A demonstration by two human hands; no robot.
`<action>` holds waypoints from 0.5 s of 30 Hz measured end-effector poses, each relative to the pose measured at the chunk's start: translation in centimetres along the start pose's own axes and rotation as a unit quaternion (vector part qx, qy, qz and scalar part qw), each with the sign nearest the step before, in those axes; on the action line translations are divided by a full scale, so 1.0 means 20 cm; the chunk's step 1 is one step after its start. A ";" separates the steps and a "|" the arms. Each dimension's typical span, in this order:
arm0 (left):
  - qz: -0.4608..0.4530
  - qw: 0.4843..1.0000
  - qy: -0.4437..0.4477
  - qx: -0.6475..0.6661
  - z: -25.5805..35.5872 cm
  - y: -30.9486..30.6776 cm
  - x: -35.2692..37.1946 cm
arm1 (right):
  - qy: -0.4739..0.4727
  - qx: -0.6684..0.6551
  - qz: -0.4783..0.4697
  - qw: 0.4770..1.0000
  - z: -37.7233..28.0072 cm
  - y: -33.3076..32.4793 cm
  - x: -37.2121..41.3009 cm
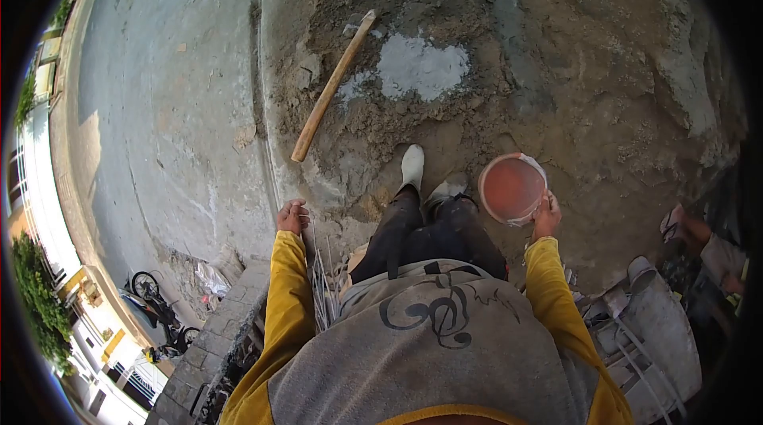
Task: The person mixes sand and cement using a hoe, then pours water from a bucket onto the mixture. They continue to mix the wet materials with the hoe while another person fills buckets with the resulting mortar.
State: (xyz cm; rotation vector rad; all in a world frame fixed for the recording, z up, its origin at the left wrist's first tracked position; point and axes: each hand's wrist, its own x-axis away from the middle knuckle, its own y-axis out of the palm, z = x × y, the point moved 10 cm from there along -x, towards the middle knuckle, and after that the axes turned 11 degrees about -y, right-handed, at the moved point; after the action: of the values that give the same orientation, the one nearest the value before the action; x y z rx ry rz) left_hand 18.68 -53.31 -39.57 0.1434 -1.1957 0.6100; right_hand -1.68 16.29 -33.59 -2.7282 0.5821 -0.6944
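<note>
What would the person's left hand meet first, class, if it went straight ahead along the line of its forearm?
Most likely the wooden handle, at its near end, just ahead of the left hand. Depth is unclear in this single view, so the hand might pass above it.

The ground (457, 139) was hard grey paving (183, 91) on the left, joined along a dark seam (258, 52) by lumpy, sandy earth (596, 52) that spread across the right and far side. On that earth lay a patch of white powder (421, 67), and just left of it a wooden handle (334, 87), slanting (its far end was hard to make out). Near left, a motorcycle (163, 310) stood on the paving.
</note>
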 end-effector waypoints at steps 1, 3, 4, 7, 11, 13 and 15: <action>-0.008 1.000 0.002 0.021 0.04 0.02 0.00 | -0.002 0.000 0.002 1.000 0.02 0.00 -0.01; 0.008 1.000 0.005 0.022 0.14 0.02 -0.02 | -0.090 0.078 0.038 0.992 -0.04 -0.04 -0.05; 0.020 0.999 0.021 0.032 0.20 0.01 -0.04 | -0.093 0.077 0.039 0.992 -0.03 -0.04 -0.07; 0.048 0.997 0.055 0.028 0.41 0.05 -0.10 | -0.073 0.123 0.016 0.990 -0.03 -0.03 -0.11; 0.064 0.992 0.080 -0.071 0.67 0.19 -0.19 | -0.165 0.156 -0.041 0.973 -0.21 0.14 -0.15; 0.066 0.992 0.067 -0.087 0.77 0.31 -0.12 | -0.201 0.203 -0.063 0.956 -0.27 0.23 -0.20; 0.043 0.991 0.035 -0.122 0.78 0.44 -0.09 | -0.217 0.221 -0.125 0.942 -0.28 0.39 -0.28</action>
State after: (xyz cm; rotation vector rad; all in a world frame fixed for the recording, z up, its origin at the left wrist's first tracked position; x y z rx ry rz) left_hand 0.85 -53.24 -37.11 -0.1357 -1.2035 0.5356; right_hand -11.39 11.02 -33.65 -2.4228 -0.0268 -0.2139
